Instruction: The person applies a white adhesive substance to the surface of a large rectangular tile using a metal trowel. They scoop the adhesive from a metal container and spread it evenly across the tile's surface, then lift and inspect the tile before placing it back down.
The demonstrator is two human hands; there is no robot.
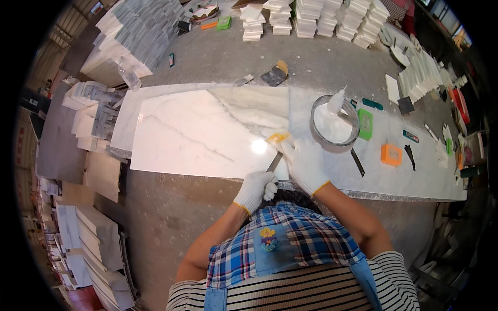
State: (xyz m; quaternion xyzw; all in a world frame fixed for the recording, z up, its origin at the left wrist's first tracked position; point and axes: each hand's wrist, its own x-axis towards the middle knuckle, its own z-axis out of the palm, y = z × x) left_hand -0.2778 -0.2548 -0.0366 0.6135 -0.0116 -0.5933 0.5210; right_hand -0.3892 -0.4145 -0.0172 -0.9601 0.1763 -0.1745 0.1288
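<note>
My left hand (259,186), in a white knit glove, is closed around the lower end of a flat grey blade (274,163) near the table's front edge. My right hand (305,161), gloved the same way, is closed just right of the blade's upper end. A crumpled yellow-orange piece (277,137) shows at its fingertips; whether the fingers grip it is unclear. Beneath both hands lies a polished white marble slab (179,135) with grey veins and a greyer far right corner.
Right of the slab stands a round tub (332,136) of white paste with a white bottle in it. Beyond are a green box (365,124), an orange box (391,155) and a dark blade (358,163). Tile stacks (306,18) line the back; another person's sleeve (409,23) shows far right.
</note>
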